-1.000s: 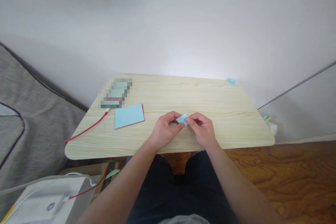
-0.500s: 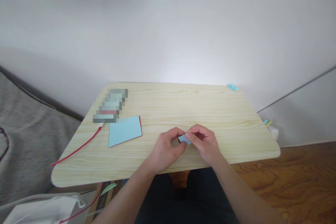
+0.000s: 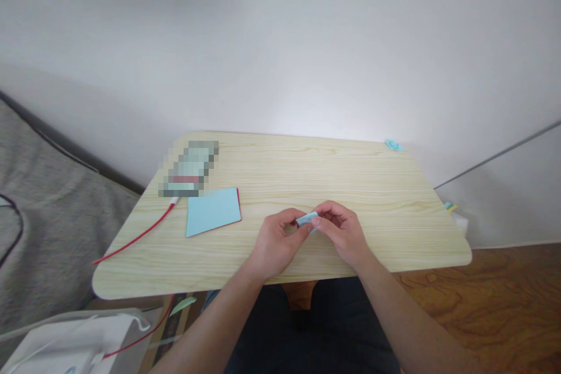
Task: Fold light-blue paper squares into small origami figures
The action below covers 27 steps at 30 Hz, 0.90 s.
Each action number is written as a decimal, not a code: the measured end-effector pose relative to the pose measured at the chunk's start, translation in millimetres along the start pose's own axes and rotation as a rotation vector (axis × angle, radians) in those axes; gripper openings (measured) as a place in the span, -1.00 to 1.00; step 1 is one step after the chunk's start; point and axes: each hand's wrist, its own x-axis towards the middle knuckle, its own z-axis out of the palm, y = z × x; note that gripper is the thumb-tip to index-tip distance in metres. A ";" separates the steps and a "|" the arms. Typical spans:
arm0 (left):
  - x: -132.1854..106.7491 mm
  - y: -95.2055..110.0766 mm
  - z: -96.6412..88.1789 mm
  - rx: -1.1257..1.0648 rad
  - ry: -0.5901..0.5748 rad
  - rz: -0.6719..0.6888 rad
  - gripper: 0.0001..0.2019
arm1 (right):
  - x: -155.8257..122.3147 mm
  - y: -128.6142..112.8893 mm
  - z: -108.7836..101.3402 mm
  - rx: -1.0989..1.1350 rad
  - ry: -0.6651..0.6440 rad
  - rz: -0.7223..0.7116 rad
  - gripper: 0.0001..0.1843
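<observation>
Between both hands is a small light-blue piece of folded paper [image 3: 307,218], held just above the front middle of the wooden table [image 3: 280,175]. My left hand [image 3: 280,242] pinches its left end with thumb and index finger. On the other side my right hand [image 3: 339,231] grips the right end, thumb on top and the remaining fingers curled behind. The fingers cover much of the paper, so its full fold cannot be seen. Left of my hands lies a flat stack of light-blue paper [image 3: 214,212] with a red edge showing.
A pixelated phone-like device [image 3: 190,168] lies at the back left, with a red cable [image 3: 135,238] running off the table's left edge. A small blue paper piece [image 3: 394,145] sits at the back right corner. Behind the table stands a white wall [image 3: 280,41].
The blue paper between my fingers has tilted, and its upper edge now stands higher. My fingers have shifted slightly around it. The whole view has moved a little.
</observation>
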 end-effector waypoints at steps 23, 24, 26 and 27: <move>-4.4 -4.0 -9.6 -0.159 0.069 0.046 -0.85 | 2.8 2.3 -15.3 0.062 -0.013 0.124 -0.70; -4.6 -5.2 -9.4 -0.156 0.073 0.045 -0.86 | 2.7 1.5 -15.1 0.072 -0.016 0.115 -0.71; -4.7 -7.0 -8.5 -0.166 0.079 0.037 -0.85 | 1.6 0.1 -15.1 0.090 -0.026 0.092 -0.78; -4.7 -7.5 -8.1 -0.175 0.083 0.032 -0.85 | 0.7 -0.2 -15.2 0.092 -0.030 0.081 -0.81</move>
